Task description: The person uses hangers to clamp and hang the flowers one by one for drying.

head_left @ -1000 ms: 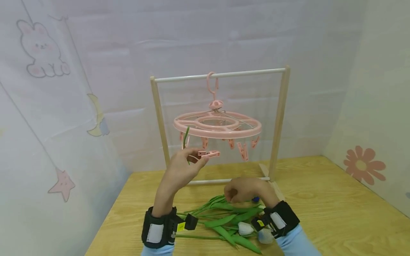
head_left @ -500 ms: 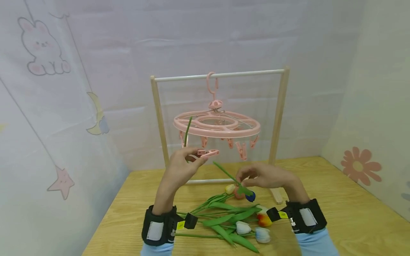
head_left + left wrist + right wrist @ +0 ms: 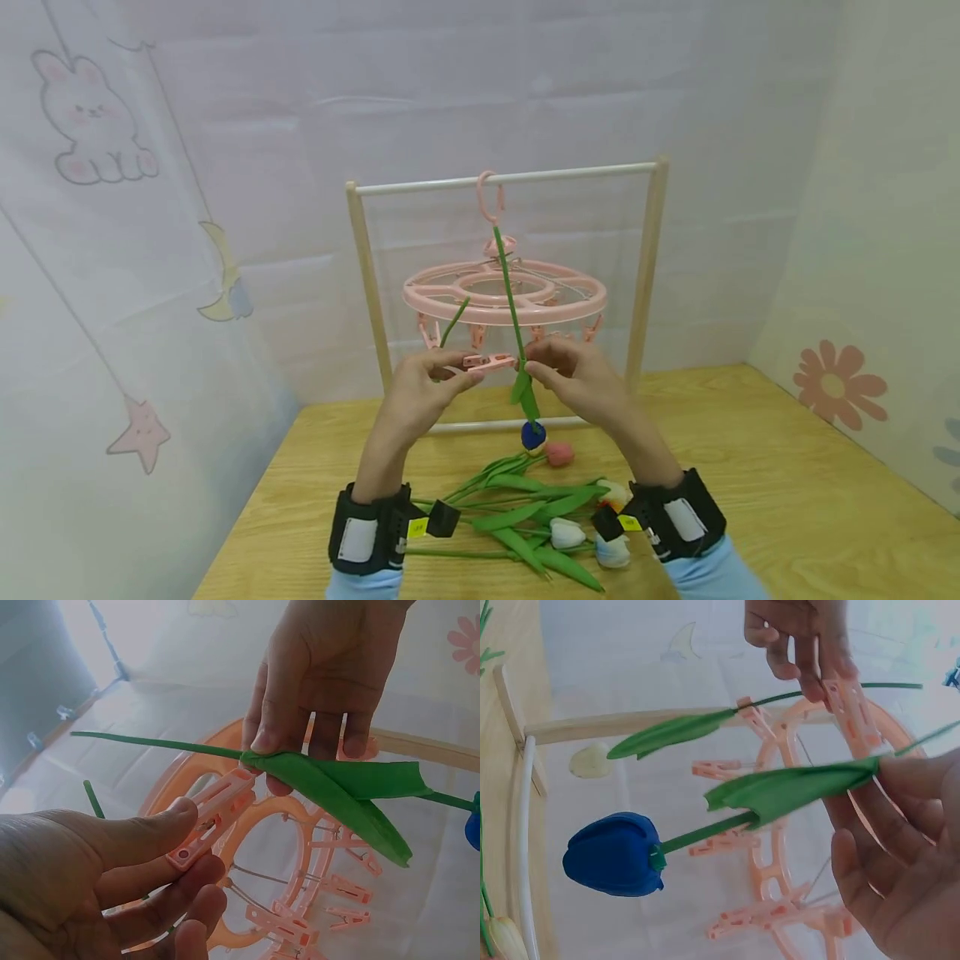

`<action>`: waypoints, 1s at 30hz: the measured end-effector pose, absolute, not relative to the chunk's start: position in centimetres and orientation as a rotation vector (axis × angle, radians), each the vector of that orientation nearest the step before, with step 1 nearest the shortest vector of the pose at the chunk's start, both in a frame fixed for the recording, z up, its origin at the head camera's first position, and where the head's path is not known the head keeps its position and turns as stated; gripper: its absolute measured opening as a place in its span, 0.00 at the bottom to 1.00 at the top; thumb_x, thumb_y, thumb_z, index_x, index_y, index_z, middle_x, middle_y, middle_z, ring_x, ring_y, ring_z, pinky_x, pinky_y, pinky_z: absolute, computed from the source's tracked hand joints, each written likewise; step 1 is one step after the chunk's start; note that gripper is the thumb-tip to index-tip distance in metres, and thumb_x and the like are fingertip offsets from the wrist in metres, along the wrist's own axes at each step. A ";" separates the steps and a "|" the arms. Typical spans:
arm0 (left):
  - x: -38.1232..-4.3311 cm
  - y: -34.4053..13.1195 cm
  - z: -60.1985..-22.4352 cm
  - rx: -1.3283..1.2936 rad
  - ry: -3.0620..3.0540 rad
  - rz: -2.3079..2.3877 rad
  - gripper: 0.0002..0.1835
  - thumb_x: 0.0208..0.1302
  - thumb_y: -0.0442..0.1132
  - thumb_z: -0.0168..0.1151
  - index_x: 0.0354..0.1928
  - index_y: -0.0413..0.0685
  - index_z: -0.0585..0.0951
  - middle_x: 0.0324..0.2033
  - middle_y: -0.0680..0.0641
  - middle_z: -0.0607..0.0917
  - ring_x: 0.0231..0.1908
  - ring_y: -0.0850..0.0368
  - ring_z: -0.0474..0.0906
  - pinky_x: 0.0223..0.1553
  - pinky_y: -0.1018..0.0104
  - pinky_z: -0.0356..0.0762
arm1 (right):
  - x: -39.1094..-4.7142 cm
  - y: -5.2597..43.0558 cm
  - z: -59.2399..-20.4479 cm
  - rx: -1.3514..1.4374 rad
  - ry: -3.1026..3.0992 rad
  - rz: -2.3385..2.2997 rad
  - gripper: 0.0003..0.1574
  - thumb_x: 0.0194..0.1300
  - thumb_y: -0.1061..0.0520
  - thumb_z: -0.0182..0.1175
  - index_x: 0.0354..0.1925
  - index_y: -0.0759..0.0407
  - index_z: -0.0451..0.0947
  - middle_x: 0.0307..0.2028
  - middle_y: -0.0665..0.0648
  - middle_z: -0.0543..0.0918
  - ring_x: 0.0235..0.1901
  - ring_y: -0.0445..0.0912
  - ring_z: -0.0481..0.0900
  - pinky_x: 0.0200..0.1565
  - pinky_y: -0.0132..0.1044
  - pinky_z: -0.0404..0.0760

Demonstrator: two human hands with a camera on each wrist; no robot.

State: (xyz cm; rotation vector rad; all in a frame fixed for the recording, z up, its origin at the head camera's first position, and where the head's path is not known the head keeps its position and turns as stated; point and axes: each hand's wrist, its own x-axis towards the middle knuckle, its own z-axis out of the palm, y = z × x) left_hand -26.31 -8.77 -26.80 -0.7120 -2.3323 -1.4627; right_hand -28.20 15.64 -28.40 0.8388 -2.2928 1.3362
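Note:
My left hand pinches a pink clothespin of the round hanger between thumb and fingers. In my right hand the thumb and fingers pinch the green stem of a blue artificial tulip near its leaves. The tulip is upside down, bloom low and stem end up, crossing in front of the pink hanger in the head view. Its stem lies right at the clothespin's far end. A second green stem stands behind my left hand, and its leaf shows in the right wrist view.
The hanger hooks onto the white rail of a wooden-sided stand, with several more clothespins below its ring. Several artificial tulips lie on the wooden table, including a pink one and a white one.
My right hand has lifted the blue tulip from the table, turned it bloom-down and brought its stem up to the clothespin. My left hand has kept its pinch on the clothespin.

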 end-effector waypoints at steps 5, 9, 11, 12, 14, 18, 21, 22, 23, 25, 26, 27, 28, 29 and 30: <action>-26.1 -9.0 -26.6 -0.694 -2.316 -1.564 0.13 0.66 0.38 0.69 0.52 0.45 0.88 0.43 0.44 0.88 0.34 0.52 0.80 0.27 0.67 0.72 | -28.6 14.7 -28.8 0.796 -2.263 1.330 0.09 0.71 0.62 0.63 0.47 0.64 0.85 0.42 0.59 0.87 0.35 0.47 0.84 0.36 0.34 0.81; -26.0 -9.0 -26.5 -0.690 -2.307 -1.578 0.13 0.66 0.38 0.69 0.50 0.44 0.88 0.41 0.44 0.88 0.31 0.54 0.79 0.26 0.68 0.73 | -28.6 14.4 -29.0 0.805 -2.284 1.334 0.11 0.71 0.61 0.63 0.49 0.65 0.84 0.43 0.59 0.88 0.38 0.48 0.86 0.39 0.34 0.82; -26.0 -9.0 -26.5 -0.696 -2.302 -1.588 0.13 0.66 0.38 0.69 0.50 0.42 0.88 0.40 0.43 0.88 0.28 0.55 0.77 0.24 0.69 0.72 | -28.5 14.3 -29.0 0.803 -2.293 1.346 0.12 0.71 0.60 0.62 0.50 0.65 0.84 0.43 0.59 0.88 0.39 0.48 0.86 0.39 0.34 0.83; -26.0 -9.0 -26.5 -0.700 -2.299 -1.591 0.13 0.66 0.38 0.69 0.50 0.42 0.88 0.39 0.42 0.88 0.27 0.55 0.76 0.23 0.69 0.72 | -28.4 14.2 -29.0 0.800 -2.296 1.350 0.13 0.72 0.60 0.62 0.50 0.65 0.84 0.43 0.58 0.88 0.39 0.48 0.86 0.39 0.34 0.83; -26.0 -9.0 -26.5 -0.706 -2.294 -1.600 0.13 0.67 0.38 0.68 0.50 0.42 0.88 0.37 0.42 0.87 0.27 0.55 0.75 0.22 0.70 0.71 | -28.4 14.1 -29.0 0.797 -2.298 1.354 0.13 0.72 0.60 0.62 0.51 0.64 0.84 0.43 0.58 0.88 0.39 0.47 0.86 0.39 0.34 0.83; -26.0 -9.0 -26.5 -0.715 -2.289 -1.605 0.13 0.67 0.37 0.68 0.51 0.42 0.88 0.34 0.41 0.86 0.28 0.55 0.75 0.24 0.69 0.70 | -28.3 13.9 -29.0 0.808 -2.280 1.371 0.12 0.71 0.61 0.62 0.50 0.64 0.84 0.43 0.58 0.88 0.37 0.45 0.85 0.38 0.33 0.82; -26.1 -9.1 -26.5 -0.723 -2.293 -1.607 0.13 0.67 0.37 0.68 0.51 0.41 0.88 0.35 0.40 0.87 0.31 0.53 0.77 0.26 0.69 0.72 | -28.2 13.8 -29.0 0.824 -2.264 1.385 0.11 0.72 0.61 0.62 0.49 0.63 0.84 0.42 0.58 0.88 0.37 0.44 0.84 0.37 0.33 0.81; -26.1 -9.1 -26.5 -0.723 -2.300 -1.601 0.13 0.67 0.38 0.68 0.51 0.41 0.88 0.36 0.40 0.87 0.31 0.52 0.78 0.27 0.68 0.72 | -28.2 13.8 -29.0 0.827 -2.263 1.386 0.11 0.72 0.61 0.62 0.49 0.63 0.84 0.42 0.58 0.88 0.37 0.44 0.84 0.37 0.33 0.81; -26.1 -9.1 -26.5 -0.721 -2.307 -1.596 0.13 0.66 0.38 0.68 0.51 0.41 0.88 0.36 0.40 0.88 0.32 0.52 0.79 0.28 0.67 0.73 | -28.2 13.8 -29.1 0.827 -2.262 1.386 0.11 0.72 0.61 0.62 0.49 0.63 0.84 0.42 0.58 0.88 0.37 0.45 0.84 0.37 0.33 0.81; -26.1 -9.1 -26.5 -0.710 -2.324 -1.580 0.13 0.66 0.38 0.69 0.50 0.41 0.88 0.38 0.41 0.88 0.35 0.50 0.81 0.30 0.65 0.75 | -28.3 13.8 -29.2 0.825 -2.267 1.387 0.11 0.72 0.61 0.61 0.49 0.63 0.84 0.43 0.58 0.88 0.38 0.46 0.85 0.38 0.34 0.81; -26.1 -9.1 -26.5 -0.703 -2.335 -1.569 0.13 0.66 0.39 0.69 0.50 0.42 0.88 0.39 0.42 0.89 0.37 0.49 0.83 0.32 0.64 0.76 | -28.3 13.7 -29.2 0.824 -2.269 1.388 0.11 0.72 0.61 0.62 0.49 0.63 0.84 0.43 0.58 0.88 0.38 0.46 0.86 0.39 0.34 0.82; -26.1 -9.1 -26.5 -0.697 -2.343 -1.558 0.13 0.66 0.39 0.69 0.50 0.42 0.88 0.39 0.42 0.89 0.38 0.47 0.84 0.33 0.63 0.77 | -28.3 13.7 -29.2 0.825 -2.269 1.390 0.11 0.72 0.62 0.62 0.50 0.64 0.84 0.42 0.58 0.88 0.38 0.47 0.86 0.39 0.34 0.82; -26.1 -9.0 -26.5 -0.686 -2.355 -1.546 0.13 0.66 0.39 0.69 0.51 0.43 0.88 0.40 0.44 0.89 0.39 0.49 0.84 0.35 0.63 0.78 | -28.4 13.7 -29.2 0.826 -2.273 1.394 0.11 0.72 0.62 0.61 0.50 0.64 0.84 0.42 0.59 0.88 0.38 0.47 0.86 0.39 0.34 0.82; -26.0 -9.0 -26.4 -0.679 -2.364 -1.534 0.14 0.67 0.40 0.68 0.51 0.43 0.88 0.40 0.44 0.89 0.39 0.48 0.84 0.36 0.62 0.78 | -28.4 13.8 -29.2 0.825 -2.275 1.396 0.11 0.72 0.61 0.61 0.50 0.64 0.84 0.42 0.59 0.88 0.38 0.47 0.86 0.39 0.34 0.82; -25.9 -9.0 -26.4 -0.675 -2.374 -1.518 0.14 0.67 0.40 0.68 0.52 0.44 0.87 0.41 0.45 0.89 0.40 0.47 0.85 0.36 0.62 0.78 | -28.4 13.9 -29.2 0.825 -2.277 1.405 0.11 0.72 0.61 0.61 0.50 0.64 0.84 0.42 0.60 0.88 0.38 0.46 0.86 0.39 0.34 0.82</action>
